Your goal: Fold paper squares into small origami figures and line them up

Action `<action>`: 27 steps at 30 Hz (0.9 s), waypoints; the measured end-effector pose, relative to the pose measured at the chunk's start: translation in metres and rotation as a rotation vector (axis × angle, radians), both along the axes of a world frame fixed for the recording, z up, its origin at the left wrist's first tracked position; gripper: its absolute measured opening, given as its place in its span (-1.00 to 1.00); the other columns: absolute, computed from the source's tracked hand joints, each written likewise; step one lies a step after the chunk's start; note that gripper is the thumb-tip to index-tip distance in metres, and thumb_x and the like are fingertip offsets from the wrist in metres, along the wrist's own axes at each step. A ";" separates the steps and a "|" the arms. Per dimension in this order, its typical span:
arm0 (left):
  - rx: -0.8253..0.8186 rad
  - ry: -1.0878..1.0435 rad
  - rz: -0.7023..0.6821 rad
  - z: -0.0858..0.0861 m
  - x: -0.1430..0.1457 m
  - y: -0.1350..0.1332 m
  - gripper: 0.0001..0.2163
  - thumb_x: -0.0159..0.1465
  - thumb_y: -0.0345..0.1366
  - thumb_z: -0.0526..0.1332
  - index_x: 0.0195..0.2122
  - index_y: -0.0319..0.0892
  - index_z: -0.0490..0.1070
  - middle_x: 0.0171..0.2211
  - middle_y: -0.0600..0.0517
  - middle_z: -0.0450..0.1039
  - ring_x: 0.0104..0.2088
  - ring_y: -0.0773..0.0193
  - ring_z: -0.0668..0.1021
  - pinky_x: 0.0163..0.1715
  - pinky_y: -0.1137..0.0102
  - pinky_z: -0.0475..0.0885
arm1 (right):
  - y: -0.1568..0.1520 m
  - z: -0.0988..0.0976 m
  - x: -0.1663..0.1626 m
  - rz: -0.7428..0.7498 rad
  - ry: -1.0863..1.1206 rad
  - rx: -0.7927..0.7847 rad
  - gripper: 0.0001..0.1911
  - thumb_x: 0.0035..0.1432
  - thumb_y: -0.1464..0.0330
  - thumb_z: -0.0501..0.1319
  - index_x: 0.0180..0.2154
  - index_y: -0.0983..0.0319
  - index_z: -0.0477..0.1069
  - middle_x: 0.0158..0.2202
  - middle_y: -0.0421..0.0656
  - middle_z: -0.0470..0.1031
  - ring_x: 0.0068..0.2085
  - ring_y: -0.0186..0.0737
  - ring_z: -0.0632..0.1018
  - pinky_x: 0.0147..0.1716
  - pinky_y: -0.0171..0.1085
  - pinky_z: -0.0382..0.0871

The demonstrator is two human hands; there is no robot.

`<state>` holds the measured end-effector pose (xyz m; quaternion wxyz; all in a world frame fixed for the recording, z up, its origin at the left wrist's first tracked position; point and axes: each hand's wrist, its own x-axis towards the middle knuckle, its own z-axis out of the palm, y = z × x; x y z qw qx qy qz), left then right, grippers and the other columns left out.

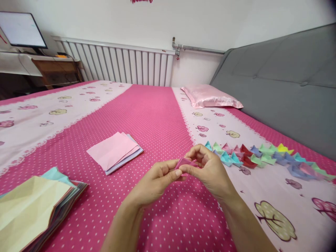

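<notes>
Between my two hands is a small folded piece of pink paper [183,162], held above the dotted pink bedspread. My left hand [160,178] pinches its left side between thumb and fingers. On the other side, my right hand [207,166] grips the paper with thumb and curled fingers, which hide part of it. Just right of my right hand stand rows of small folded paper boats [248,155] in red, green, blue, pink and yellow. To the left of my hands lies a small stack of pink and lilac paper sheets [115,150].
A thicker pile of coloured paper [34,206], cream sheet on top, lies at the lower left. A pink pillow [210,97] rests against the grey headboard [283,80]. Behind the bed are a white radiator [118,63] and, at far left, a desk with a monitor [22,29].
</notes>
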<state>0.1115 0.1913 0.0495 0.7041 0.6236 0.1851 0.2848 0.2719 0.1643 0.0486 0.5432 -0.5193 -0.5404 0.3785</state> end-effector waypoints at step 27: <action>-0.041 0.097 0.500 -0.006 0.009 0.003 -0.81 0.10 -0.21 0.24 -0.46 -0.26 0.45 -0.54 0.02 0.51 -0.52 0.42 0.50 -0.46 0.53 0.37 | -0.001 -0.002 -0.004 0.012 0.077 -0.008 -0.83 -0.08 0.30 0.31 -0.55 0.26 0.40 -0.60 -0.29 0.35 -0.53 -0.44 0.33 -0.51 -0.39 0.21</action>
